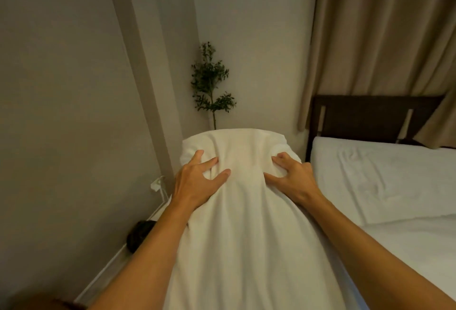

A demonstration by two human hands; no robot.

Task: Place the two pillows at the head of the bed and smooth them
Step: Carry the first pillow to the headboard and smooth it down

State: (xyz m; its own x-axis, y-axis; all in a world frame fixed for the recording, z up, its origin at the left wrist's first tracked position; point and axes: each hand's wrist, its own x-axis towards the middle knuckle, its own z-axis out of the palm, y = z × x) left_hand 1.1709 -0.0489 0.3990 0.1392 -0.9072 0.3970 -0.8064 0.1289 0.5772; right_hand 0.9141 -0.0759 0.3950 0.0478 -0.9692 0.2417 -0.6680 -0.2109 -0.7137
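status: early. one pillow (246, 211) is up in the air in front of the person, beside the bed (385, 186), not yet laid on it. left hand (197, 181) and right hand (291, 176) are both clamped on the pillow's upper part, fingers dug into the white cover, bunching it into folds btwn them; hands apart, one per side. head of the bed by the dark headboard (370, 117) is bare: no pillow there yet. 2nd pillow not in view, can't tell where it is. left to do, by judgement: carry this one over to the right, set it at the headboard, fetch the other, smooth both.

surroundings: mattress sheet shows creases nr the head end. potted plant (212, 87) in the corner behind the pillow, wall (61, 87) close on the left, curtain (382, 33) hanging behind the headboard. cable + plug (158, 183) at the wall, dark object (139, 234) on the floor by the skirting, unclear what. path to the bed looks open; tight gap on the wall side.
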